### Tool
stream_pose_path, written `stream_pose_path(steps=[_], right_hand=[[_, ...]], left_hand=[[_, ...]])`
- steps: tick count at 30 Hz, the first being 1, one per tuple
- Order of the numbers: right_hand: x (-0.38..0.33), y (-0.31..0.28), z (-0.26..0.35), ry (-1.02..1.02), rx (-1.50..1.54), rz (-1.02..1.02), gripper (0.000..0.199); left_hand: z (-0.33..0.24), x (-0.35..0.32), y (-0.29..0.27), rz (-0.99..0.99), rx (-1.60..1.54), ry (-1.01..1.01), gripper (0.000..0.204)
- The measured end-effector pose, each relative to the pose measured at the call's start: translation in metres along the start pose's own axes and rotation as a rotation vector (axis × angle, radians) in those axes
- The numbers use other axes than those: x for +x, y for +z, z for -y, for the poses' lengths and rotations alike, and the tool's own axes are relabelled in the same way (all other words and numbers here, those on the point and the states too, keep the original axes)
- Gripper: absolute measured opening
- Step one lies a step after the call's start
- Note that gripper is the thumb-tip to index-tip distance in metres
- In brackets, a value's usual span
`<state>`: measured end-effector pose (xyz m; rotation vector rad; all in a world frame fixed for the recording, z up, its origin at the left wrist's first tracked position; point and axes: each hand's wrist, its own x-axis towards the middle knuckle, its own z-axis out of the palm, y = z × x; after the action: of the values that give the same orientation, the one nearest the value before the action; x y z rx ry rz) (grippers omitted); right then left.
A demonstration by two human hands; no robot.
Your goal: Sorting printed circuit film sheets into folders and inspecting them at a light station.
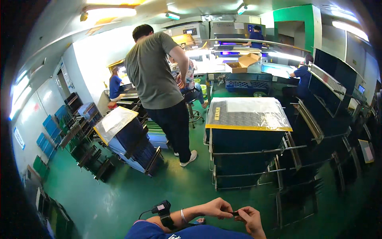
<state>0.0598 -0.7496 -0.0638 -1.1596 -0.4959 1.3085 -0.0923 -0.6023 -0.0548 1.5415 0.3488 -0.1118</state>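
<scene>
Low in the view, my left hand [218,208] and my right hand [251,220] come together in front of my body. Between their fingertips is a small dark piece [235,213], too small for me to tell its kind. Both hands are closed in a pinch, the left on one end and the right on the other. A silvery bracelet [183,216] circles my left wrist. Further up that forearm sits a small black device [161,208] on a dark strap, with a cable.
Ahead stands a dark rack [246,143] topped by a yellow-edged sheet. A similar bluish stack [131,139] is to its left. Beside it a person in a grey shirt [157,71] stands facing away. Metal frames [310,119] line the right. Other people sit at lit benches behind.
</scene>
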Motion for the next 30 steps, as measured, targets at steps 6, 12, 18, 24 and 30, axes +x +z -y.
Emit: stream_pose_path(steps=[6,12,18,24,30], right_hand=[[0.001,-0.015,-0.01,-0.022,0.03,-0.012,0.01],[0.003,-0.015,-0.002,0.013,0.027,0.038,0.012],[0.006,-0.016,-0.001,-0.029,0.043,0.003,0.012],[0.008,-0.017,-0.001,-0.026,0.059,-0.038,0.011],[0.009,-0.019,0.0,-0.013,0.086,-0.064,0.011]], left_hand=[[-0.007,0.004,0.004,0.038,0.003,0.113,0.028],[-0.011,0.003,0.001,0.122,-0.077,0.047,0.029],[-0.018,0.005,0.002,0.082,-0.097,-0.039,0.027],[-0.015,0.013,0.004,0.032,-0.051,-0.062,0.033],[-0.013,0.021,-0.002,-0.008,0.014,-0.066,0.026]])
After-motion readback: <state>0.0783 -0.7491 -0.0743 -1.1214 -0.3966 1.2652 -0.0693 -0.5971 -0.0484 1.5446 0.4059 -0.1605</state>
